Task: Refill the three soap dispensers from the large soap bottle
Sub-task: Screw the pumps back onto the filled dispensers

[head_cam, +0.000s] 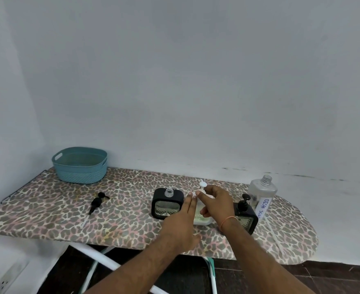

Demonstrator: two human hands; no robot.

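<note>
A white dispenser [202,220] stands mid-board, mostly hidden behind my hands, its white pump head [202,184] sticking up. My right hand [216,203] curls round the pump's neck from the right. My left hand [184,217] lies with straight fingers against the dispenser's left side. Just left stands a black dispenser [167,203] with an uncapped clear neck. A second black dispenser [246,217] with its pump on stands to the right. Behind it, the large clear soap bottle [262,194], uncapped, carries a "DISH SOAP" label.
A loose black pump [96,203] with its tube lies on the leopard-print ironing board [47,213]. A teal basket [80,165] stands at the back left corner. The wall runs close behind. The board's white legs [102,259] show below the front edge.
</note>
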